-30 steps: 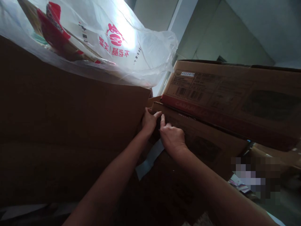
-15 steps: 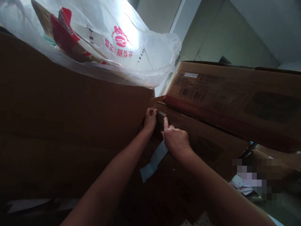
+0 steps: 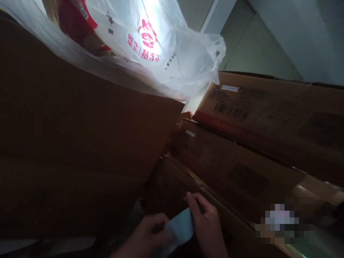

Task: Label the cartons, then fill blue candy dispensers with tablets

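Observation:
A pale blue paper-like strip (image 3: 182, 225) runs between my two hands, low in the view. My left hand (image 3: 150, 231) is closed on its left part, thumb and fingers blurred. My right hand (image 3: 205, 216) pinches the right end, fingertips pointing up and left. Just above them, a cardboard box (image 3: 204, 148) bears a small white number label (image 3: 190, 133) at its upper left corner. Another carton (image 3: 166, 179) lies directly behind my hands, lower in the stack.
A top carton (image 3: 268, 107) with a white number label (image 3: 230, 88) leans over the stack at right. Close on the left stands a large cardboard box (image 3: 88, 129). A translucent plastic bag (image 3: 182, 53) with red print rests on it. Pale wall panels rise behind.
Both hands have left the labelled corner of the middle box and come down towards me. The strip, earlier hanging from my right hand, is now between both hands. The view has shifted slightly.

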Demonstrator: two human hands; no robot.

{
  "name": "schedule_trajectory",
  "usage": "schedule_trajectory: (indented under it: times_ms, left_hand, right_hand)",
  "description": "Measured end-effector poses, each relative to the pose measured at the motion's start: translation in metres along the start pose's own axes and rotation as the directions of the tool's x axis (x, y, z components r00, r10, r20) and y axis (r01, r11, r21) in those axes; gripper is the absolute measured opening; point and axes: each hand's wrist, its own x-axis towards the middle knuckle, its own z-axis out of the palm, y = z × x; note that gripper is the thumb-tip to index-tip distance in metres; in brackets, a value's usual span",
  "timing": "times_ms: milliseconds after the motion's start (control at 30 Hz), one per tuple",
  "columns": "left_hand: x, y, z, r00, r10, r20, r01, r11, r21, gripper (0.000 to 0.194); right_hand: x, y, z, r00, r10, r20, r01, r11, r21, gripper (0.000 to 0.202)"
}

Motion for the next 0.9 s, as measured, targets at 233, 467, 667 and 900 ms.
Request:
schedule_trajectory:
  times_ms: [233,467,667,900]
  left_hand:
    - [-0.020,0.008,-0.046,0.985,-0.015,-0.171,0.023,0.999,0.044,0.029]
    - [-0.029,-0.021,-0.066,0.984,-0.063,-0.166,0.058,0.998,-0.034,0.024]
    - [-0.024,-0.031,-0.081,0.971,0.041,-0.233,0.020,0.967,0.256,0.023]
    - [-0.018,-0.055,-0.078,0.967,0.088,-0.238,0.040,0.873,0.487,0.016]
  right_hand:
    - [-0.030,0.041,0.032,0.842,0.437,0.316,-0.532,0.768,0.355,0.052]
    - [-0.059,0.074,0.055,0.709,0.467,0.528,-0.692,0.601,0.399,0.037]
    - [-0.068,0.088,0.063,0.684,0.485,0.544,-0.729,0.484,0.484,0.028]
    - [-0.075,0.097,0.067,0.718,0.499,0.486,-0.696,0.479,0.536,0.022]
